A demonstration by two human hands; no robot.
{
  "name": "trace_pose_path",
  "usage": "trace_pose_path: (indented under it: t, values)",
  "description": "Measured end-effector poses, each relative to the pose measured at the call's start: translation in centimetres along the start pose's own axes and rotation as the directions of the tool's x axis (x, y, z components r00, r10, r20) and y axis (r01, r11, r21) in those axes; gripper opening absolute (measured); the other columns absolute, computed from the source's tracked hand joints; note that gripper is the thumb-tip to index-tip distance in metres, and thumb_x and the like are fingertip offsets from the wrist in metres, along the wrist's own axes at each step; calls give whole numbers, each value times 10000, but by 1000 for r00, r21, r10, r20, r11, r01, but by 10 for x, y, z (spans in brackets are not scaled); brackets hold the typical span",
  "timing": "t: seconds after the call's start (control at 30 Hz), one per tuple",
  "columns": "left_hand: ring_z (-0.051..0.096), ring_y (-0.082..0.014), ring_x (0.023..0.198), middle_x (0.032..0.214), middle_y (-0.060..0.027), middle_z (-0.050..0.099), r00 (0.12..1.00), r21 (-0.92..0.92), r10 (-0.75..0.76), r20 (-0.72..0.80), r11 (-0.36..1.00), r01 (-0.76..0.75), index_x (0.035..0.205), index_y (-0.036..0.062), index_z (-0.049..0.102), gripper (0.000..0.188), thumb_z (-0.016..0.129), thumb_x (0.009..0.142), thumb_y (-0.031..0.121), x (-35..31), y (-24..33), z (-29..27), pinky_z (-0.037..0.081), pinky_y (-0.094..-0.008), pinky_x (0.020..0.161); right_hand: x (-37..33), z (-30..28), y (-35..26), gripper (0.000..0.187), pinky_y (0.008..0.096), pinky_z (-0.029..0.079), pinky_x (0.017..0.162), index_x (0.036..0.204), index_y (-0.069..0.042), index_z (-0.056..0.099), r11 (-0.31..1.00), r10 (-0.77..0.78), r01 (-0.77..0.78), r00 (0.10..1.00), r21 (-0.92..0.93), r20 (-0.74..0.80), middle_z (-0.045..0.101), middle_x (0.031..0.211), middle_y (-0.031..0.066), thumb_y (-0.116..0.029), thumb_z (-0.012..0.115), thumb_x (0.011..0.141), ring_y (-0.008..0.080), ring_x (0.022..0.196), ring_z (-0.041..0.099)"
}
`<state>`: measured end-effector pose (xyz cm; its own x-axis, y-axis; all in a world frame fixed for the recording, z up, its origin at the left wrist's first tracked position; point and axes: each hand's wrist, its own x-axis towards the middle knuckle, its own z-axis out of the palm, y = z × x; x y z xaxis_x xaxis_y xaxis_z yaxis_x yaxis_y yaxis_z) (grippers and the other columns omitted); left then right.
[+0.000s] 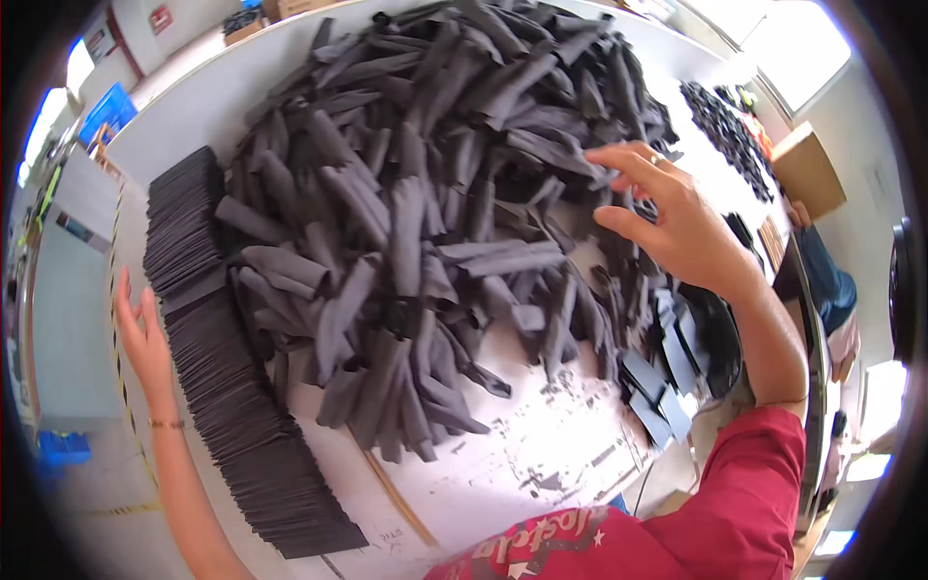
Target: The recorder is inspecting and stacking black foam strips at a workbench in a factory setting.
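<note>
A large heap of dark grey fabric pieces (406, 213), many of them curled into tubes, covers most of the white table. My right hand (677, 217) hovers at the heap's right side, thumb and fingers apart, its fingertips close to one curled piece (546, 150). Whether they touch it I cannot tell. Along the left runs a long, tightly packed row of flat dark pieces (237, 387), standing on edge. Beside its outer edge is my left hand (143, 338), fingers spread and nothing in them.
Blue-grey flat pieces (667, 387) lie by a black bag-like thing (715, 333) at the right. A thin wooden strip (391, 498) rests near the front. Small dark pieces (725, 135) and a cardboard box (807, 172) are at the far right, near another person (829, 285).
</note>
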<state>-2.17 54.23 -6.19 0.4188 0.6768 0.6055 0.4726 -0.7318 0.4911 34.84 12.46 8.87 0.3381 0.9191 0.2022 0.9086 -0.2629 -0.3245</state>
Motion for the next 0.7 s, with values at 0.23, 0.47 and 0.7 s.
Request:
trace_pose_path:
  t: [0.23, 0.47, 0.7]
  values:
    - [457, -264, 1304, 1427, -122, 476, 962, -267, 160, 222, 959, -98, 1393, 13, 444, 490, 591, 931, 83, -69, 171, -24, 392, -398, 1044, -119, 41, 91, 614, 381, 508, 850, 1376, -46, 433, 752, 645, -628, 763, 201, -28, 521, 1276, 235, -239, 697, 857, 302, 955, 638]
    - [389, -362, 1344, 1441, -208, 419, 937, -229, 185, 296, 966, -118, 1418, 15, 394, 574, 639, 926, 179, -102, 212, -1, 313, -416, 1112, -156, 73, 45, 553, 403, 473, 932, 1345, -64, 457, 939, 298, -250, 934, 235, -196, 463, 1334, 187, -64, 670, 835, 365, 1077, 556]
    - [280, -464, 1390, 1510, -226, 325, 981, -148, 129, 142, 983, -107, 1452, 146, 397, 609, 599, 942, 410, -101, 197, 25, 267, -504, 1116, -234, 73, 3, 489, 379, 516, 816, 1284, -63, 502, 937, 183, -171, 983, 305, -9, 502, 1272, 167, -63, 683, 829, 305, 920, 623]
